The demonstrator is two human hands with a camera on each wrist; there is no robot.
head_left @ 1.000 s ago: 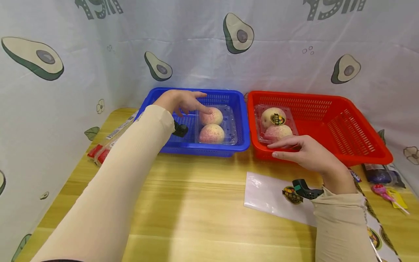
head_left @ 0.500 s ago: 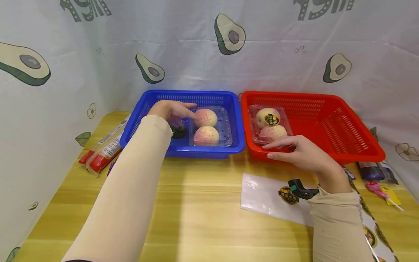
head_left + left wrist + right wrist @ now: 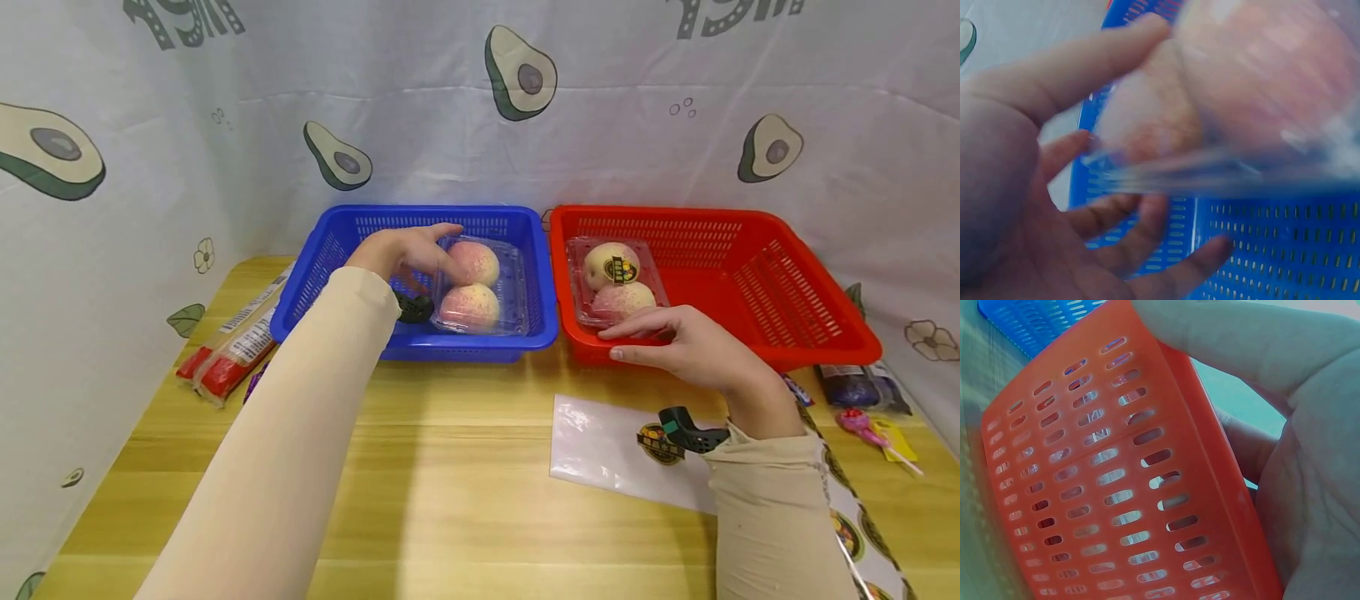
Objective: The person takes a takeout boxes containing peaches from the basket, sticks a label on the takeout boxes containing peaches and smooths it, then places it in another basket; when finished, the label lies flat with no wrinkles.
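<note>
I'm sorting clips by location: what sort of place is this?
Likely a staged indoor tabletop rather than a shop or kitchen: an avocado-print sheet hangs behind a wood-grain table, where a blue basket and a red basket each hold clear-packed fruit.

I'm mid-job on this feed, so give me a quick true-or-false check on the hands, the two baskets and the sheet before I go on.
1. The right hand grips the front rim of the red basket. True.
2. The left hand touches a clear box inside the blue basket. True.
3. In the head view, the blue basket stands to the right of the red basket. False: it stands to the left.
4. The white sheet lies on the table. True.
5. The clear box at the left hand is empty. False: two fruits show in it.
</note>
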